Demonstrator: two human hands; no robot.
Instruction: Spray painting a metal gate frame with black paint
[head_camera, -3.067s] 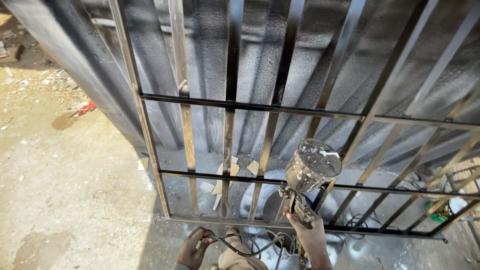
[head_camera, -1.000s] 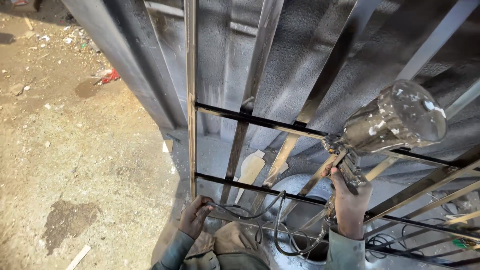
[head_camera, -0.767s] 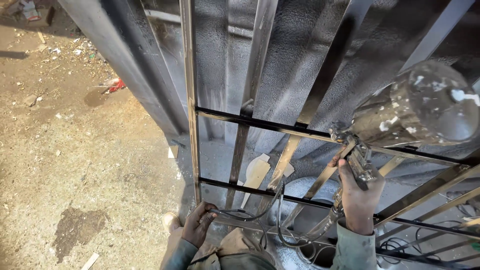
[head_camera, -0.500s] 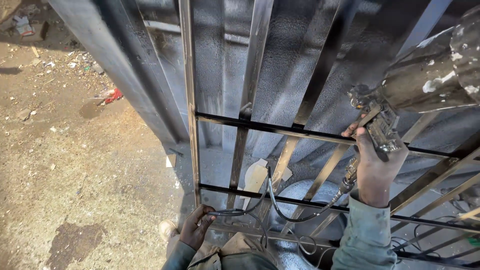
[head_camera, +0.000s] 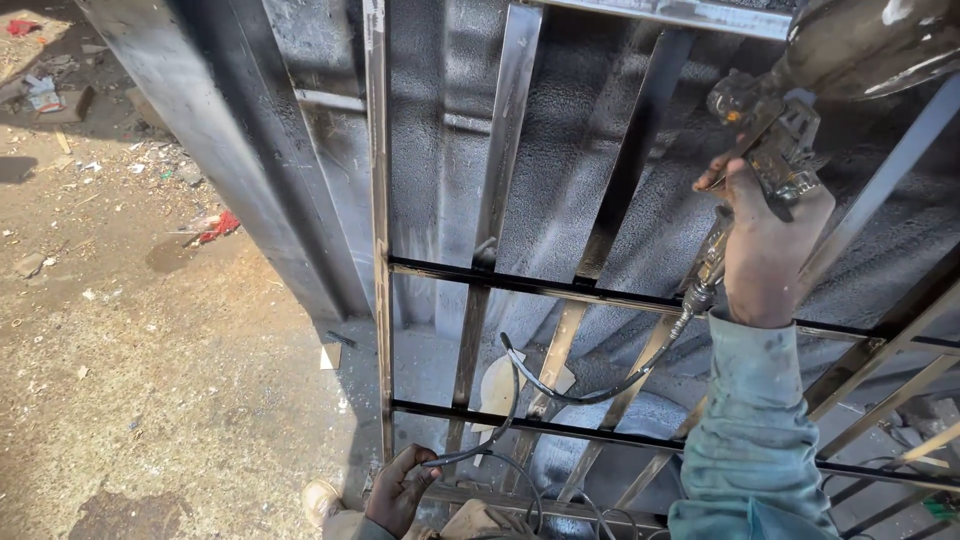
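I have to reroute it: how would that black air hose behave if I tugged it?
The air hose probably bends easily: it hangs in a loose loop from the spray gun. It looks thin, likely light, and might snag on the grille bars.

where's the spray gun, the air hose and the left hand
spray gun (head_camera: 775, 150), head view, on the metal body above the grip
air hose (head_camera: 590, 393), head view, on the sagging middle loop
left hand (head_camera: 400, 490), head view, on the back of the hand

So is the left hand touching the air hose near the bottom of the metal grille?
Touching. The head view shows the left hand closed around the dark hose, which emerges from its fingers and loops up to the spray gun held in the right hand.
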